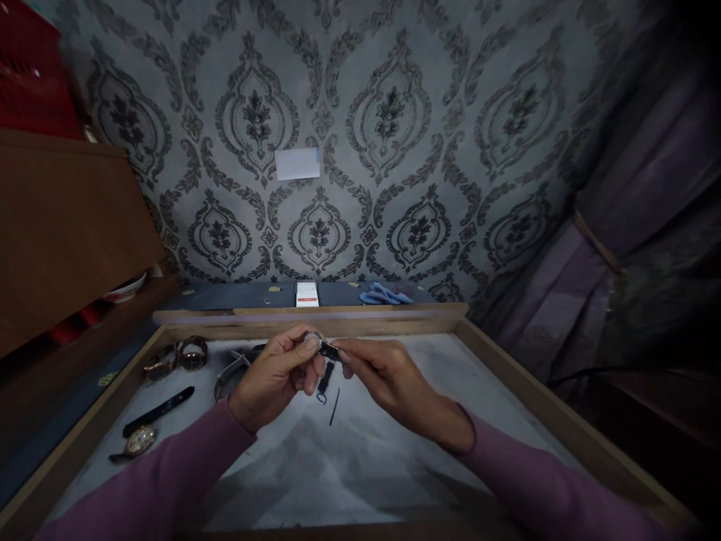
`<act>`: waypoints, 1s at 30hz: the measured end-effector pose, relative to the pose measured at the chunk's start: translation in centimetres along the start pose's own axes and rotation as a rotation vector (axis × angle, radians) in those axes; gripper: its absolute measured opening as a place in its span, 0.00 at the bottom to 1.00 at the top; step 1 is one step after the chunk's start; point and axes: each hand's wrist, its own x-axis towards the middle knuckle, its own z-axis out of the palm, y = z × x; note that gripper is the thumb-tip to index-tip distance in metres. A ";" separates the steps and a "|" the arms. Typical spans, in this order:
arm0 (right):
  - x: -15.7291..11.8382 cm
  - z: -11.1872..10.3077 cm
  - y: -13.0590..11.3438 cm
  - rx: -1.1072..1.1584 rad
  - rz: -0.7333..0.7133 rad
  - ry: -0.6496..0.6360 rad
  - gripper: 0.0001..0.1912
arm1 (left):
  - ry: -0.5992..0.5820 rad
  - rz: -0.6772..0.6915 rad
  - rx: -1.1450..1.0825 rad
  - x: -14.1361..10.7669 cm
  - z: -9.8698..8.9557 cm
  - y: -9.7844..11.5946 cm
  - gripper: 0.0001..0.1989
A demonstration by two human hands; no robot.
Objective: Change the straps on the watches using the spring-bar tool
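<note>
My left hand (277, 368) is closed around the case of a small wristwatch (314, 339), thumb on top. A short black watch strap (329, 352) extends from the case to the right. The fingertips of my right hand (388, 376) pinch this strap at its far end. Just below the hands is a dark strap piece with a buckle (325, 382); whether it joins the held watch I cannot tell. A thin dark rod (334, 406) lies on the white surface beneath.
A wooden-rimmed tray (523, 398) surrounds the work surface. At its left are two wristwatches (193, 353), a watch with a black strap (140, 439) and a grey object (225, 385) partly behind my left hand. Beyond the rim lie a phone (307, 294) and blue cloth (386, 294).
</note>
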 end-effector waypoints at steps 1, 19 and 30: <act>0.0 0.0 0.0 0.005 -0.003 0.001 0.15 | 0.000 0.000 -0.010 0.0 0.0 0.0 0.16; -0.1 0.1 0.2 0.051 -0.029 0.029 0.14 | -0.022 -0.023 -0.113 0.0 0.4 0.1 0.17; -0.1 0.0 0.6 0.076 -0.030 0.004 0.13 | -0.055 -0.021 -0.057 -0.1 -0.2 0.2 0.14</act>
